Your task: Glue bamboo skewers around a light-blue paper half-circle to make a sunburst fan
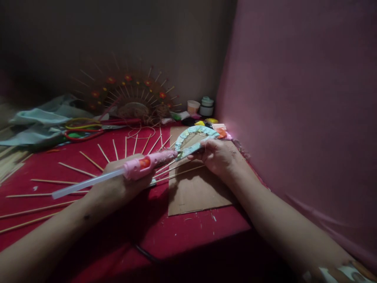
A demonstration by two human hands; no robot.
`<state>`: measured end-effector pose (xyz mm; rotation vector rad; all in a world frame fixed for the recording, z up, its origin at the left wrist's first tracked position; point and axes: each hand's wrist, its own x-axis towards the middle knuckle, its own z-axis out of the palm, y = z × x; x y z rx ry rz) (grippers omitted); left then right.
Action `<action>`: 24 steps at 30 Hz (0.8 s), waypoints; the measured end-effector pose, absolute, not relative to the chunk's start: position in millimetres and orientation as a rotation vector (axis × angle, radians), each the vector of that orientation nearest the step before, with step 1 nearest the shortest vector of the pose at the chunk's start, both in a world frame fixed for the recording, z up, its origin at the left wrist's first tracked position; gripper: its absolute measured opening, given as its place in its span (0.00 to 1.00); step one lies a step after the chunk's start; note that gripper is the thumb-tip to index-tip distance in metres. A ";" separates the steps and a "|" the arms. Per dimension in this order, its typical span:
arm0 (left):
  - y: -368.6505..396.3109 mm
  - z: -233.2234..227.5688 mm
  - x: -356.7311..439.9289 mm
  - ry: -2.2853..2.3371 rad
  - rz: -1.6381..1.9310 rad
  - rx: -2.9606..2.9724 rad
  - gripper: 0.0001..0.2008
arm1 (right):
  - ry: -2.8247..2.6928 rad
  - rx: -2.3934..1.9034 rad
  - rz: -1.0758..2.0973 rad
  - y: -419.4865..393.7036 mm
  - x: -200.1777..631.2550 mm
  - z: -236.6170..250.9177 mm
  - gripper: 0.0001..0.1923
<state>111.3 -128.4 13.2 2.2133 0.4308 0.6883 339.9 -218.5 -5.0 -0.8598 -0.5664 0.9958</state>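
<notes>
One pink glue gun (138, 168), mid-frame, is gripped by the left hand (120, 182); its long axis rises gently rightward, nozzle at one pale-blue arch (196, 129), pinched by the right hand's (216, 156) fingers. Upper centre-right: one cup (193, 107), one jar (207, 105), contents unclear.

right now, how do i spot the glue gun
Find the red table, then the left hand over it. That hand holds the glue gun, pointed at the pale blue arch. Pink, with a translucent rod behind, it stands out from the wooden sticks.
</notes>
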 end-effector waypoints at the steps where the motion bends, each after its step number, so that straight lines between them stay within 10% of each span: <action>1: -128.8 13.7 111.5 0.418 0.679 2.209 0.22 | -0.570 -0.851 0.988 -218.6 339.8 -4.7 0.02; 24: -131.1 10.9 112.8 0.390 0.619 2.293 0.21 | -0.778 -0.908 1.071 -223.7 323.3 -3.2 0.09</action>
